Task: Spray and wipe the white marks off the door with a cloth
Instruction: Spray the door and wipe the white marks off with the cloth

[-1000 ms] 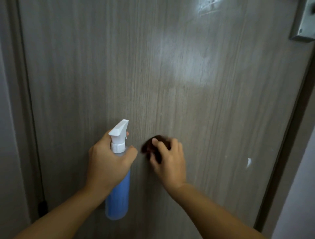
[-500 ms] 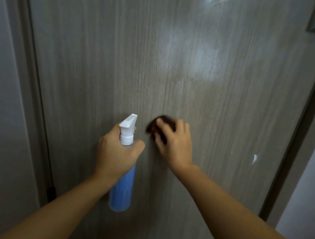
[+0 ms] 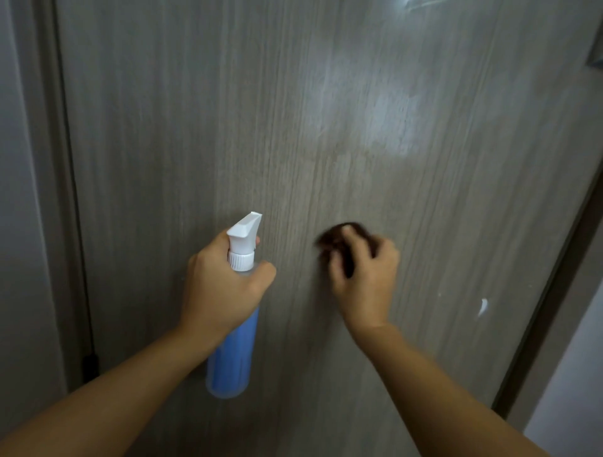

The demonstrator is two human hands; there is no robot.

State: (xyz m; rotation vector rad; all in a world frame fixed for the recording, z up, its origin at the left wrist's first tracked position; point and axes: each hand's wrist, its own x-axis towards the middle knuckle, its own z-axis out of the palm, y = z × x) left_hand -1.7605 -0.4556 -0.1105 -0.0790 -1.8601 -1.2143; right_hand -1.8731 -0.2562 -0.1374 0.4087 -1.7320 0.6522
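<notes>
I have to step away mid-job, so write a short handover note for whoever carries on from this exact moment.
Left hand: grips the blue spray bottle with the white trigger head, nozzle toward the grey wood-grain door.
Right hand: presses the dark brown cloth on the door, mid-panel; blurred.
Done: the area around the cloth looks free of marks.
Left: the small white mark to the lower right near the door's edge, and the white smears at the top edge.
</notes>
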